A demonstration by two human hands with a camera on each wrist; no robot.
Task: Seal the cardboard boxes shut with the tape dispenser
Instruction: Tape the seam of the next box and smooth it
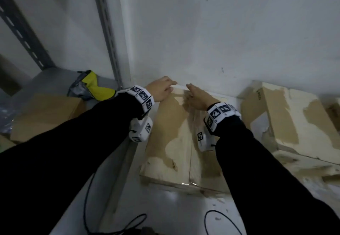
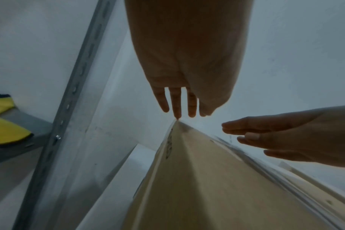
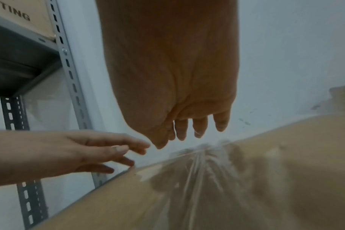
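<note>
Fingers of my left hand [image 1: 161, 89] lie straight and loosely spread at the far left corner of the cardboard box [image 1: 174, 137], one fingertip touching that corner in the left wrist view; my right hand [image 1: 197, 96] is flat too, fingers together, near the far end of the centre seam where clear tape [image 3: 199, 174] runs wrinkled over the flaps. Neither hand holds anything, and I see no tape dispenser in any view. I judge the step to be smoothing the tape end over the far edge: press from the seam outward, firmly, so the creases flatten and the end sticks. I count three boxes: this one, a torn one [image 1: 287, 117] to its right, another [image 1: 47, 113] on the shelf [image 1: 55, 80] left, beside one yellow cloth [image 1: 95, 87].
</note>
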